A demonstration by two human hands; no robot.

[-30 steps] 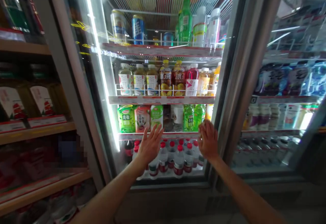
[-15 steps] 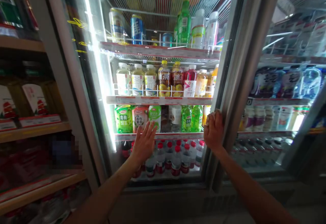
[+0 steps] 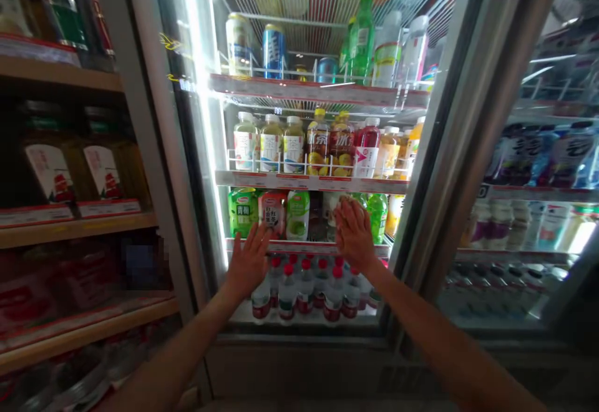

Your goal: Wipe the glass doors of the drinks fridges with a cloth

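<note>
A closed glass door (image 3: 299, 331) of a lit drinks fridge stands in front of me. My left hand (image 3: 248, 265) rests on the glass with its fingers spread, in front of the lower bottle shelf; it holds nothing. Further right, my right hand (image 3: 358, 231) presses against the same pane, fingers bent over what looks like a pale crumpled cloth (image 3: 337, 207), mostly hidden beneath them. Behind the glass near my hands are a green bottle (image 3: 298, 215), a red-labelled bottle (image 3: 272, 212) and a bright green bottle (image 3: 377, 215).
The thick metal door frame (image 3: 486, 125) runs up the right side, with another glass-fronted fridge beyond it. On the left stands a wooden shelf (image 3: 93, 228) with large oil-like bottles (image 3: 105, 156). Red-capped bottles (image 3: 287, 293) fill the fridge bottom.
My right hand has moved left across the glass, away from the door frame and closer to my left hand. My left hand sits slightly lower and further left against the shelves. The view has shifted.
</note>
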